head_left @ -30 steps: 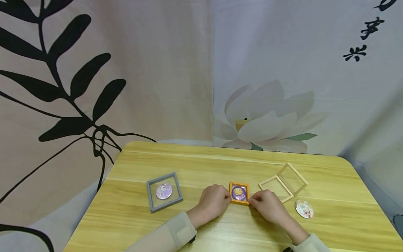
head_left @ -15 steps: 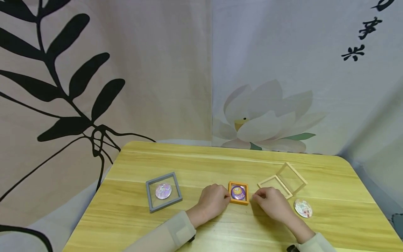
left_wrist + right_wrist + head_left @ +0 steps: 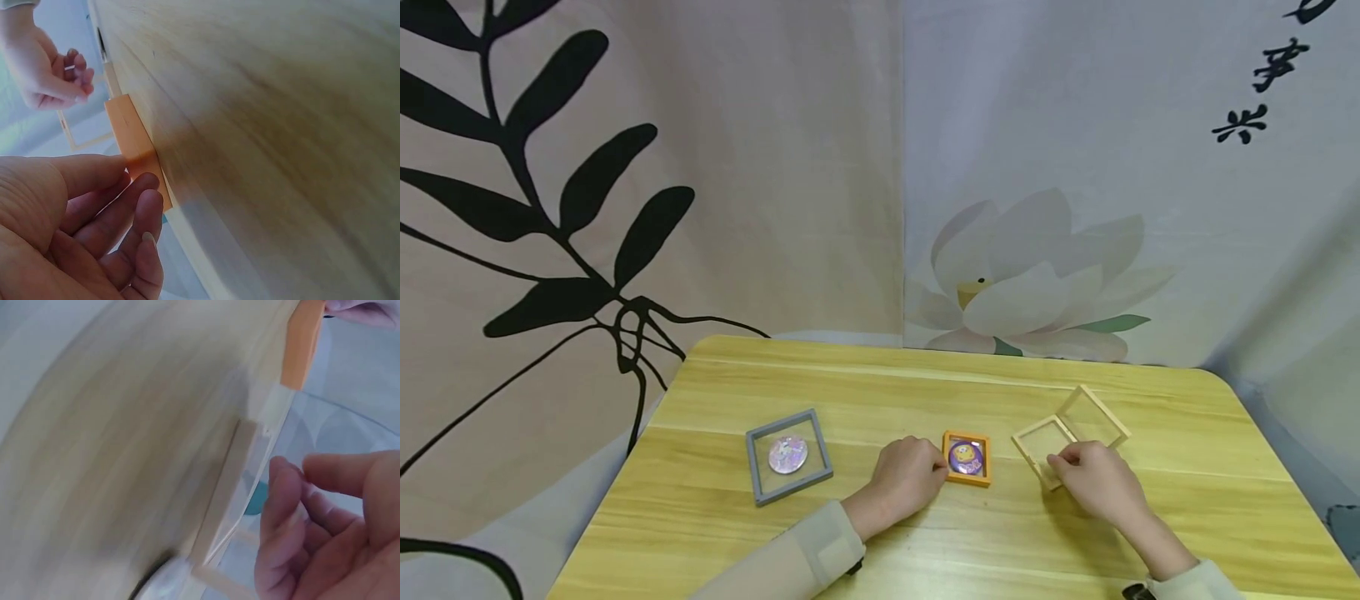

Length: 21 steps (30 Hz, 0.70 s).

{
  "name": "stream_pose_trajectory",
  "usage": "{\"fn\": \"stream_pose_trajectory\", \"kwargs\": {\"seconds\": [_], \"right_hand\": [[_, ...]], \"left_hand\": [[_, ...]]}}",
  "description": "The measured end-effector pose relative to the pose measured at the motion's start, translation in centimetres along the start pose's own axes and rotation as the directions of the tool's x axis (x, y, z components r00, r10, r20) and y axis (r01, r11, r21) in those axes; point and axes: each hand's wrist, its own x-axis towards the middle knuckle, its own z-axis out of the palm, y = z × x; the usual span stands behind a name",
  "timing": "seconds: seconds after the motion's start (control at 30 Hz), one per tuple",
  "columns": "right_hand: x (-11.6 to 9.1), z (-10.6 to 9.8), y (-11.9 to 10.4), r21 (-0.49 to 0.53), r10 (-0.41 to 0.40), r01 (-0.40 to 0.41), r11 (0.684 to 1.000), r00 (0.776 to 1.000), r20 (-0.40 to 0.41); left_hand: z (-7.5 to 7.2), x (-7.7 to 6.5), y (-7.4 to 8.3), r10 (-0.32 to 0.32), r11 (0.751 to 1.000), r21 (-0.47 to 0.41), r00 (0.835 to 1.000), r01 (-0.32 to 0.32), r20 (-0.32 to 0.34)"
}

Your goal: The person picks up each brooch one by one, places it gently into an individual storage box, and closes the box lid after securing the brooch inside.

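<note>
My left hand [image 3: 906, 477] rests at the left side of a small orange display frame [image 3: 967, 482], which lies on the table with a round purple badge [image 3: 966, 457] inside. In the left wrist view, the thumb and forefinger meet the orange edge and seem to pinch it. My right hand [image 3: 1099, 483] hovers over the near side of a pale cream folding frame [image 3: 1034, 435], which stands spread with its lid raised. Nothing is held in it; in the right wrist view, its loosely curled fingers [image 3: 284, 487] are apart from the frame.
A grey frame [image 3: 752, 458] holding a round pinkish badge [image 3: 787, 454] lies at the left of the wooden table [image 3: 880, 383]. Another round badge [image 3: 169, 581] sits beside the cream frame, hidden behind my right hand in the head view. A printed curtain [image 3: 805, 208] hangs behind.
My right hand has let go of the orange frame and moved right to the cream frame, now covering the loose badge there. The left hand has stayed at the orange frame.
</note>
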Motion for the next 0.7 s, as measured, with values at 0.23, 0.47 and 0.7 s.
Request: {"fn": "stream_pose_trajectory", "kwargs": {"seconds": [0.23,0.47,0.7], "right_hand": [[-0.1,-0.3,1.6,-0.070,0.076,-0.077,0.995,0.997,-0.007],[-0.1,-0.5,2.4,-0.116,0.100,-0.099,0.988,0.995,0.006],[-0.3,-0.4,2.7,-0.133,0.119,-0.116,0.984,0.993,0.019]], "left_hand": [[0.0,0.1,0.0,0.010,1.000,-0.003,1.000,-0.010,0.000],[-0.1,0.0,0.1,0.005,1.000,0.004,1.000,-0.005,0.000],[-0.2,0.3,0.4,0.011,1.000,0.019,1.000,-0.011,0.004]]}}
